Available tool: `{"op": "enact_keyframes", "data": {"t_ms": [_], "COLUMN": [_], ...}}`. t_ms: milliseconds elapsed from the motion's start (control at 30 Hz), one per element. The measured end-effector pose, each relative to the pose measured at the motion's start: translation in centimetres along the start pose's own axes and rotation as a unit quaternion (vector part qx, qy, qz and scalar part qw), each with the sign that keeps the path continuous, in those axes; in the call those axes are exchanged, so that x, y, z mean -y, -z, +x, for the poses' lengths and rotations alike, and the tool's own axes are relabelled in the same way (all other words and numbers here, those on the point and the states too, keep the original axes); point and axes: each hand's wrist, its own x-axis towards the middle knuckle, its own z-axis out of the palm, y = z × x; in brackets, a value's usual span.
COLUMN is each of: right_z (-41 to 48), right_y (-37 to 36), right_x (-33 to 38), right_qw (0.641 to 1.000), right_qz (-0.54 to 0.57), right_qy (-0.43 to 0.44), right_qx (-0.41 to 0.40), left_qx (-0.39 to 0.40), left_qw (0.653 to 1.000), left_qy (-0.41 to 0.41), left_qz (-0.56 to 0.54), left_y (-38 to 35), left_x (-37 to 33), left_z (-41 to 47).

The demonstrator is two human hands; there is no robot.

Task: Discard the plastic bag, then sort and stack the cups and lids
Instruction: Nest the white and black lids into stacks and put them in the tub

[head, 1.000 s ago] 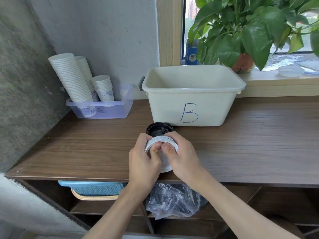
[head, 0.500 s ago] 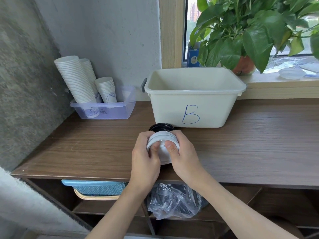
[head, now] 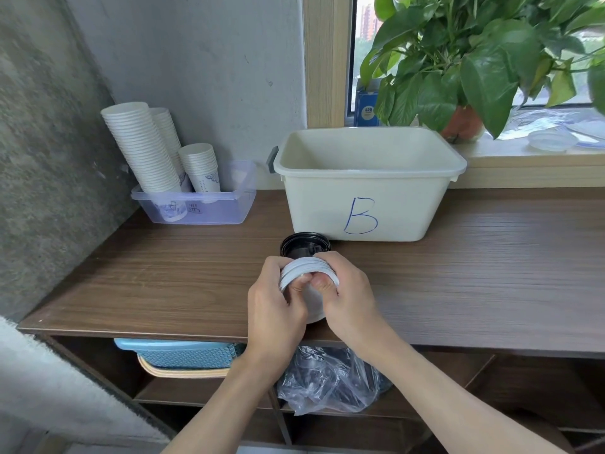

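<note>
Wood-grain table (head: 491,273) shoved against a grey concrete wall, window off to the right, that's the spot. Both my hands are out front over the near edge, wrapped around a stack of white lids (head: 306,267). My left hand (head: 275,309) has the left side and my right hand (head: 350,299) has the right. My fingers (head: 340,260) are curled over the top rims and both thumbs are pushed into the face turned toward me. The stack is tipped so the rims fan out along the top. Its bottom edge sits low near the wood, and honestly I can't tell if it's touching the table or not.

Just behind the stack, partly hidden by it, a black lid (head: 304,245) sits on the table. It's right in front of the cream bin (head: 370,198) with a blue "B" on its side.

Back left corner has a clear tray (head: 212,211) holding the cups (head: 140,149). That's two tall stacks leaning toward the wall and a short one beside them.

The plastic bag (head: 327,385) is crumpled on the shelf under the table, below my wrists. A blue basket (head: 176,353) sits to its left on that shelf.

A leafy plant (head: 474,60) stands on the windowsill behind the bin.
</note>
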Motion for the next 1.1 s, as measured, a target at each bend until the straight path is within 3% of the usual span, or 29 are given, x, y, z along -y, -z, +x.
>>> {"op": "enact_keyframes", "data": {"t_ms": [267, 467, 633, 933, 1100], "right_z": [0.0, 0.2, 0.1, 0.1, 0.2], "right_y": [0.1, -0.1, 0.0, -0.1, 0.2], "right_x": [0.3, -0.5, -0.7, -0.3, 0.4], "right_qw": [0.998, 1.000, 0.999, 0.999, 0.999], "right_qz": [0.015, -0.018, -0.050, -0.043, 0.010], "right_qy": [-0.022, -0.023, -0.012, 0.002, -0.020], "right_qx": [0.051, -0.011, -0.005, -0.010, 0.025], "left_qx": [-0.060, 0.033, 0.078, 0.024, -0.040], "left_qw": [0.994, 0.996, 0.996, 0.999, 0.996], "left_qy": [0.089, 0.072, 0.035, 0.023, 0.071], "left_qz": [-0.036, -0.029, -0.019, 0.018, -0.034], "left_y": [0.0, 0.1, 0.4, 0.0, 0.0], "left_x": [-0.6, 0.3, 0.0, 0.1, -0.4], "left_z": [0.6, 0.8, 0.7, 0.1, 0.3]}}
